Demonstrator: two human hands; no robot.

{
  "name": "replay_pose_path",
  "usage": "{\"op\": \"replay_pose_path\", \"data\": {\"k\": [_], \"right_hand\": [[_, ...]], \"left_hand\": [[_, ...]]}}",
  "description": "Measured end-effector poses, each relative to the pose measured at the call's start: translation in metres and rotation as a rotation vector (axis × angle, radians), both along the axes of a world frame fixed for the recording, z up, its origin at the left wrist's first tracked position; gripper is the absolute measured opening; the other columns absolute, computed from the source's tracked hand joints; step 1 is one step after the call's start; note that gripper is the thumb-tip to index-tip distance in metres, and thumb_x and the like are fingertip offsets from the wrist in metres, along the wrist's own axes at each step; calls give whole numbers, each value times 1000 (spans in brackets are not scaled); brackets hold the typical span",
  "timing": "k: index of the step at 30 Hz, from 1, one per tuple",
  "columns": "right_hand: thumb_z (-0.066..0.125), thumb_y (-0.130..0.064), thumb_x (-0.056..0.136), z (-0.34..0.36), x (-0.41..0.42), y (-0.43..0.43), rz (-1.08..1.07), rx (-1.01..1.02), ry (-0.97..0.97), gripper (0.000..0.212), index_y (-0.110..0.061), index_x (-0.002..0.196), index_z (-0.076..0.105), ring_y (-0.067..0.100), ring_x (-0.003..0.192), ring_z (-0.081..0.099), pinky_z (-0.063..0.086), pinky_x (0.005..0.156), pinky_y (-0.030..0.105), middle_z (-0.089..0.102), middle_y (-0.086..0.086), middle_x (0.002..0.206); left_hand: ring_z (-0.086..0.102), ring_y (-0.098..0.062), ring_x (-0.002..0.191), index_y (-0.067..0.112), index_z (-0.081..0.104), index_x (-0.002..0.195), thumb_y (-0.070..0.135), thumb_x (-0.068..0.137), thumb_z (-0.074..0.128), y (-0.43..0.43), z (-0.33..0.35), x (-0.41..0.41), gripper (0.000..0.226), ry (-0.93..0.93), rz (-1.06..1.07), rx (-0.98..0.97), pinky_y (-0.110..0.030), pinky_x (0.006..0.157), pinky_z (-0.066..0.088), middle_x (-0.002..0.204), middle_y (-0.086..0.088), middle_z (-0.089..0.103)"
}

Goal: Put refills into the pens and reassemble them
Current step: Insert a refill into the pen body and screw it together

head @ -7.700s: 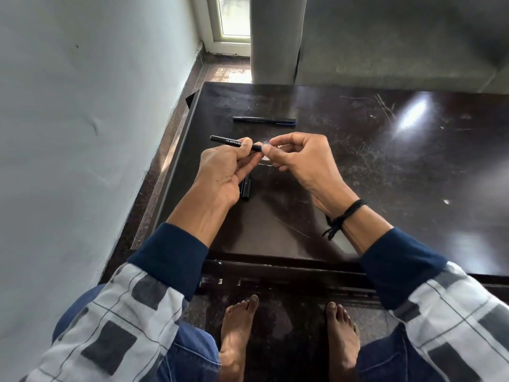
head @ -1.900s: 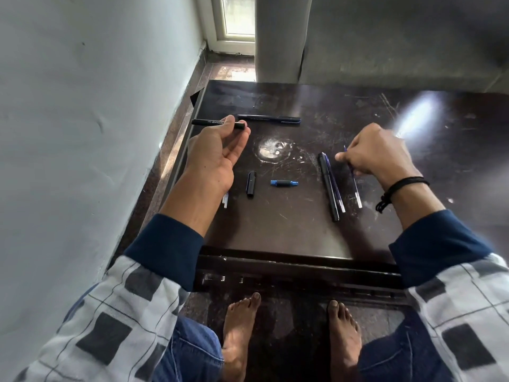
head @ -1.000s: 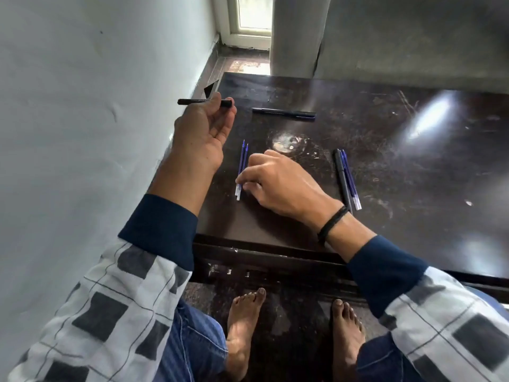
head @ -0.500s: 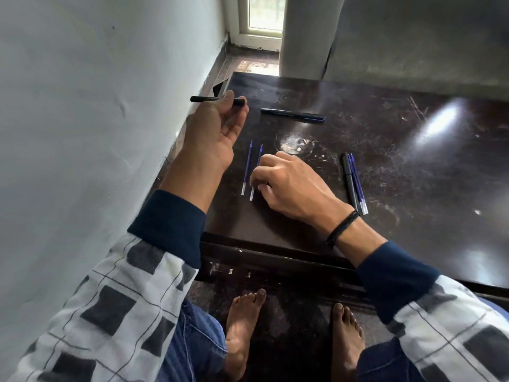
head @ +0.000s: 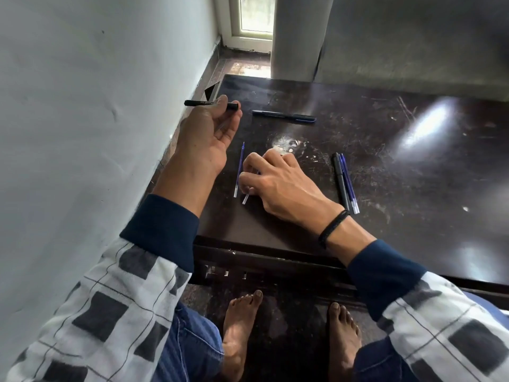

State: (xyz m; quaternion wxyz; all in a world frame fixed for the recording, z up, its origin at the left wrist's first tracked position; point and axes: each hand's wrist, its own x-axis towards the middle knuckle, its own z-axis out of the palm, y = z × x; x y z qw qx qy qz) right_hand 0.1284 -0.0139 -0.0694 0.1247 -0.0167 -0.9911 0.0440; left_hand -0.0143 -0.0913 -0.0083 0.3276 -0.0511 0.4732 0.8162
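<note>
My left hand [head: 205, 139] is raised over the table's left edge and pinches a black pen barrel [head: 199, 103] between thumb and fingertips. My right hand [head: 278, 183] lies low on the dark table [head: 385, 166], its fingertips curled on a blue refill [head: 246, 198] whose clear end pokes out below the fingers. A second blue refill [head: 239, 169] lies free just left of that hand. The small pen parts seen before are hidden under my right hand.
An assembled dark pen [head: 283, 116] lies at the back. A black pen barrel [head: 340, 180] with blue refills [head: 348, 183] beside it lies to the right. A grey wall [head: 82, 133] runs close on the left. My bare feet [head: 242, 326] are under the table.
My right hand crossed from the right side of the table to the left centre with two refills and laid them down; now its fingers close on one. My left hand holds the barrel as before.
</note>
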Motion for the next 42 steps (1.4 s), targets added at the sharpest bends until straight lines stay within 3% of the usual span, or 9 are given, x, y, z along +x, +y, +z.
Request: {"op": "replay_pose_path", "data": {"k": [6,11,14,17,22,25,31,38,42], "right_hand": [[53,-23,98,23,-1,-1,-41,-263,158,10,-26,107,57,15,111,50,33,97,40,62,-16,107],[58,-20,98,35,1,10,-206,-500,390,9,-21,106,60,17,93,61,38,96,42,68,-13,93],[59,-19,96,36,2,18,-344,-618,481,9,-24,104,60,15,81,64,51,83,51,67,-12,83],[61,-18,97,37,4,23,-454,-734,440,7,-25,100,62,10,73,62,54,75,45,68,-8,80],[62,-21,97,37,5,25,-492,-764,363,7,-27,99,63,11,72,65,56,75,45,69,-8,82],[64,-21,97,39,6,23,-488,-775,355,6,-26,100,65,10,75,66,57,76,43,69,-9,81],[66,-20,96,41,7,21,-482,-763,348,6,-25,100,65,1,70,63,50,67,24,71,-10,84],[74,-40,90,46,8,24,-500,-758,291,23,-26,104,63,4,77,67,55,73,31,73,-11,86],[74,-35,87,46,9,32,-575,-743,240,9,-28,92,71,2,76,65,55,80,32,71,-16,78]], "left_hand": [[75,-18,76,5,65,98,9,93,66,-2,2,-3,7,48,-86,-36,-23,71,59,83,-8,76],[75,-20,79,4,65,104,10,92,67,1,3,4,13,101,-171,-50,-24,68,58,86,-9,77],[76,-19,80,4,67,99,11,91,69,3,4,10,11,120,-227,-66,-24,67,58,88,-9,77],[76,-22,84,5,69,94,10,91,68,4,3,15,6,125,-272,-88,-25,70,59,89,-11,77],[76,-26,87,1,68,93,6,91,67,7,0,18,5,117,-279,-97,-30,74,61,89,-15,77],[76,-27,85,-2,66,103,4,91,67,7,-1,19,13,139,-280,-103,-32,75,62,87,-16,76],[75,-26,88,5,69,96,3,93,65,8,1,30,5,264,-388,-171,-33,81,62,89,-14,75],[74,-22,79,4,67,98,-1,95,60,10,-4,29,9,283,-275,-210,-32,76,62,84,-13,74],[74,-19,76,5,65,101,1,95,61,9,-7,12,8,258,-154,-215,-28,70,60,84,-12,74]]}}
